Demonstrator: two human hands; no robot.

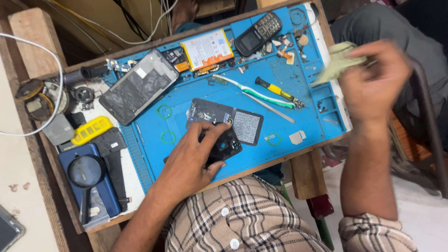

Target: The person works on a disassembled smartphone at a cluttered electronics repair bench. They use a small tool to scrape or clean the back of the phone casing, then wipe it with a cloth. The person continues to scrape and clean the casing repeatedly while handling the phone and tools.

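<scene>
My left hand [191,158] rests on a black phone back cover [226,148] with a camera opening, pressing it onto the blue repair mat [284,119] near the front edge. Just beyond it lies a dark card-like sheet with a grey patch [233,119]. My right hand [373,81] is raised off the right side of the mat, blurred, fingers closed on a pale green cloth [338,60].
On the mat lie an opened phone frame [138,86], a battery with orange edge [206,48], a black keypad phone [257,33], a green-white toothbrush [254,92], a yellow-black screwdriver [277,91] and metal tweezers [270,108]. A magnifier [86,172] and yellow part [92,129] sit left.
</scene>
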